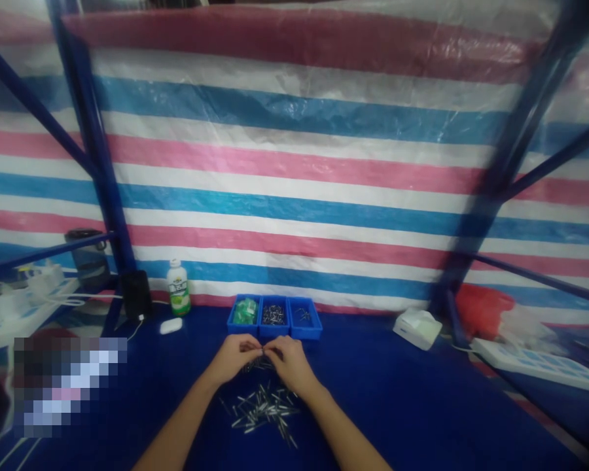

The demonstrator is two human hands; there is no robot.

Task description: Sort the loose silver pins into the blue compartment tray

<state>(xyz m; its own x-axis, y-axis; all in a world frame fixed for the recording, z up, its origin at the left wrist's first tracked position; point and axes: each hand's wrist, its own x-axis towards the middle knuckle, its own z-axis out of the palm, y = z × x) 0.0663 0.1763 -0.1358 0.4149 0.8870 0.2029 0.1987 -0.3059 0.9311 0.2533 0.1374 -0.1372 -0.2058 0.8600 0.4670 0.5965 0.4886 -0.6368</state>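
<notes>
At lower centre of the frame, the fingertips of the left hand (234, 357) and the right hand (291, 364) are being brought together, seemingly pinching; whether anything is being grasped cannot be told. Fine two-handed handling is apparently being carried out, with a light, steady fingertip grip being called for next. Below the hands, a loose heap of slender silvery metal pins (265, 409) is being supported by the dark-blue tabletop (373, 392). Just above, a green bundle (246, 313), small dark metal pieces (273, 315) and a few thin pieces (303, 314) are being held in three blue rectangular plastic trays (273, 331).
</notes>
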